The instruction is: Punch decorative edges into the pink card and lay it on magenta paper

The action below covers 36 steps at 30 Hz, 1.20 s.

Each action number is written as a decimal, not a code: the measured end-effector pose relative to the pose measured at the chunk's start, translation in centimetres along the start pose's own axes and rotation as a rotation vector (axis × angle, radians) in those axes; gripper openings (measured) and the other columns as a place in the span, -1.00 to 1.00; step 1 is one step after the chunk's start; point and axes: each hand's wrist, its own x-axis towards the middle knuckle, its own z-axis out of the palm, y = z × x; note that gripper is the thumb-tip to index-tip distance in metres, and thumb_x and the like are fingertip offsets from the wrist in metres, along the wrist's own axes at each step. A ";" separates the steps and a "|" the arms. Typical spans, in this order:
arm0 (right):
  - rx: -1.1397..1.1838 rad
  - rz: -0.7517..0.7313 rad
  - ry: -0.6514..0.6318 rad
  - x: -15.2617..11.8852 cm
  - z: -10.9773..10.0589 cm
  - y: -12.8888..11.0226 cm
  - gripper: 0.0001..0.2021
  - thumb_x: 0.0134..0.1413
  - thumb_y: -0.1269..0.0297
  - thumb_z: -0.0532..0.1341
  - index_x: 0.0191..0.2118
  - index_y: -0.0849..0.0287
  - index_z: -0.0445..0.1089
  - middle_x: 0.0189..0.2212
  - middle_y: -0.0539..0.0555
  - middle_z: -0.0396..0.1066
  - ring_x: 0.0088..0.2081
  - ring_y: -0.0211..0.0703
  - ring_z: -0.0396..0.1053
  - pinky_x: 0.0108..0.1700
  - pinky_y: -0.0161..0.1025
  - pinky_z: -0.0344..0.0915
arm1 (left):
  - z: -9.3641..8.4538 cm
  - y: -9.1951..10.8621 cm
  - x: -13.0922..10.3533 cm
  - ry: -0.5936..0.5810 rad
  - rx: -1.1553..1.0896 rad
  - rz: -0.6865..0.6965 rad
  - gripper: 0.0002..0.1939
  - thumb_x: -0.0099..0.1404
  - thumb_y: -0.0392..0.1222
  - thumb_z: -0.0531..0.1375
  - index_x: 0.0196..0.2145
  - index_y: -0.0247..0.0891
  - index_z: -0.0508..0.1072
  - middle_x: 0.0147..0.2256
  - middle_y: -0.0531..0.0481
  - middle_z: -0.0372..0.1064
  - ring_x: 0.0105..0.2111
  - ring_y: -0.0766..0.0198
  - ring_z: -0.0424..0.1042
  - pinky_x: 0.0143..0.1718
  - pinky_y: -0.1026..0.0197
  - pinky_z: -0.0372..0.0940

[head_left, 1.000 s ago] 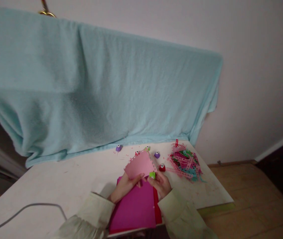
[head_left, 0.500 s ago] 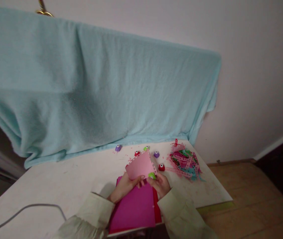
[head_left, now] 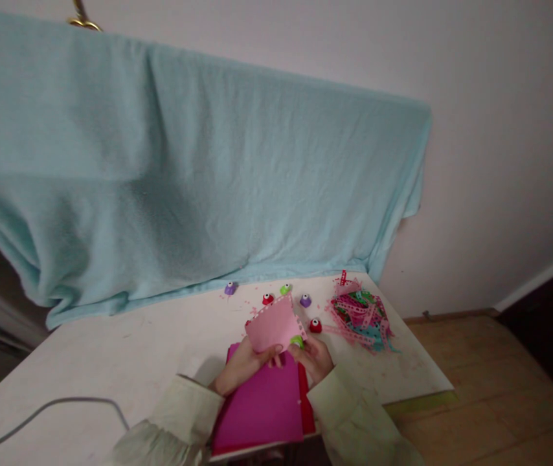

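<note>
A light pink sheet of paper (head_left: 272, 325) with a row of punched holes along its upper and right edges is held up over the table. My left hand (head_left: 247, 366) grips its lower left edge, thumb on top. My right hand (head_left: 316, 357) is closed around a small green craft punch (head_left: 296, 341), which sits at the sheet's lower right edge. Beneath both hands lies a magenta sheet (head_left: 263, 408) on top of a red sheet (head_left: 307, 408).
Several small punches stand behind the paper, among them a purple punch (head_left: 230, 288) and a red punch (head_left: 315, 325). A heap of punched paper strips (head_left: 361, 316) lies right. A grey cable (head_left: 72, 399) crosses the left side. A light blue cloth (head_left: 257, 168) hangs behind.
The pink sheet has tilted and dropped very slightly. Both hands keep their grip, and the green punch stays at the paper's edge.
</note>
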 end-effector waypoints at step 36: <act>-0.056 0.016 -0.078 0.6 -1.3 0.1 -0.68 -0.08 0.05 0.35 -0.46 0.22 0.33 -0.67 -0.11 0.17 -0.65 -0.37 0.09 -0.61 -0.34 -0.04 | 0.3 2.1 -0.7 -0.067 -0.092 -0.057 -0.50 0.23 0.20 0.15 -0.26 -0.37 0.49 -0.67 0.05 0.36 -0.65 0.26 0.35 -0.48 0.23 0.22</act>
